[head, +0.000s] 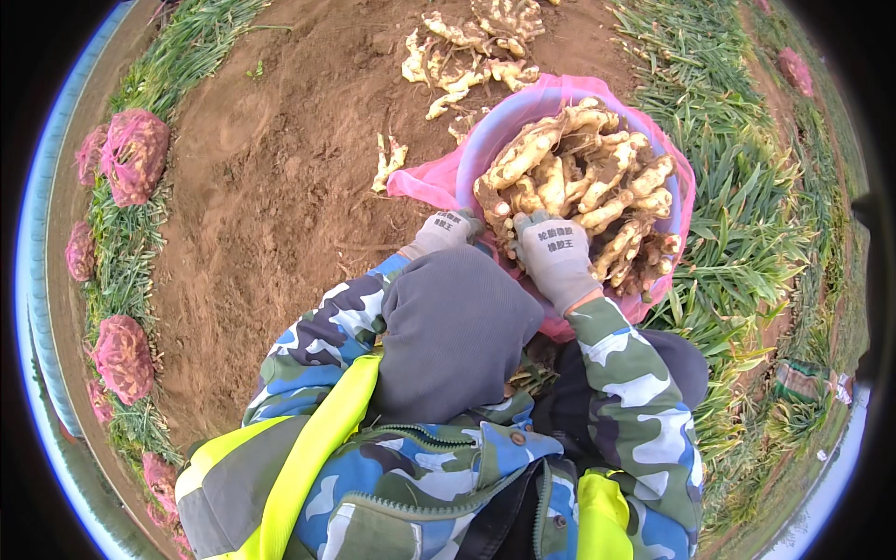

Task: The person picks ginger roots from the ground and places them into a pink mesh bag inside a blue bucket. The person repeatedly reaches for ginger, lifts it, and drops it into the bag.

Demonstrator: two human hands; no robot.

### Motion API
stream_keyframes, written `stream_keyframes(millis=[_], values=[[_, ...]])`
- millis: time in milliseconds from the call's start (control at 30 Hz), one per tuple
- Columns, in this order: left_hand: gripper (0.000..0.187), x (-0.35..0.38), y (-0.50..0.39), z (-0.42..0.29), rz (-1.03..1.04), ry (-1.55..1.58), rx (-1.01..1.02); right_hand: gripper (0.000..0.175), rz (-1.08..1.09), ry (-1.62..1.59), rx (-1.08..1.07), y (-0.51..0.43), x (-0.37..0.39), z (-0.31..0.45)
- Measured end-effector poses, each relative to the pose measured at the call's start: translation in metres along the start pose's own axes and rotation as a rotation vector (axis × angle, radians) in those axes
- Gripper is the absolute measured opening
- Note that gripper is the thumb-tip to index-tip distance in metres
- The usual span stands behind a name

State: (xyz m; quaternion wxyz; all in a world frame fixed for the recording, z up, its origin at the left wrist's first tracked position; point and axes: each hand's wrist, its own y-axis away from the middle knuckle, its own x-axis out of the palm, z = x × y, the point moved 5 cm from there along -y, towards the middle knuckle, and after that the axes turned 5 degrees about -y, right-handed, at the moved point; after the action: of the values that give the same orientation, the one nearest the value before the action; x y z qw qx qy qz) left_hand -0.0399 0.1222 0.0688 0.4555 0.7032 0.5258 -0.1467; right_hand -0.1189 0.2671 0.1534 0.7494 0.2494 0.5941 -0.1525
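Observation:
A round purple plastic basin (481,143), heaped with fresh ginger rhizomes (553,178), stands in front of me on the right. Pink mesh netting (430,183) wraps around the basin and over its rim. My left hand (448,229), in a grey-white work glove, is at the basin's near left edge, its fingertips by the netting; its grip is not clear. My right hand (556,245), gloved the same way, rests with its fingers at the near side of the ginger heap. Whether it grips a piece cannot be made out.
More ginger (469,59) lies on bare soil beyond the basin, with a small piece (388,163) nearer. Filled pink mesh bags (134,157) stand along the left on cut green stalks. Leafy stalks (735,189) lie thickly at the right. My knee (455,329) is close below my hands.

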Motion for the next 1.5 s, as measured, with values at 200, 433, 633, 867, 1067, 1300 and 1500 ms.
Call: stream_keyframes(millis=[200,433,633,867,1067,1300,1500], values=[[0.027,0.005,0.003,0.017,-0.261,0.07,0.24,0.024,-0.082,0.13,-0.022,-0.001,0.007,0.008],[0.023,0.002,0.0,0.02,-0.287,0.102,0.285,0.03,-0.042,0.209,-0.068,0.02,0.015,0.005],[0.021,0.001,-0.004,0.024,-0.301,0.15,0.339,0.04,-0.073,0.28,-0.067,0.033,0.034,-0.014],[0.023,-0.015,-0.004,0.023,-0.282,0.242,0.2,0.041,0.129,0.294,0.012,0.022,0.032,-0.018],[0.028,-0.093,-0.043,0.095,-0.478,1.064,-0.068,0.023,-0.054,-0.222,0.017,0.027,-0.017,-0.013],[0.081,-0.071,-0.196,0.176,-0.453,0.519,-0.338,0.028,-0.039,-0.446,-0.126,0.018,-0.063,-0.005],[0.087,-0.034,-0.264,0.174,-0.387,0.593,-0.432,0.031,-0.02,-0.5,-0.099,0.011,-0.069,-0.019]])
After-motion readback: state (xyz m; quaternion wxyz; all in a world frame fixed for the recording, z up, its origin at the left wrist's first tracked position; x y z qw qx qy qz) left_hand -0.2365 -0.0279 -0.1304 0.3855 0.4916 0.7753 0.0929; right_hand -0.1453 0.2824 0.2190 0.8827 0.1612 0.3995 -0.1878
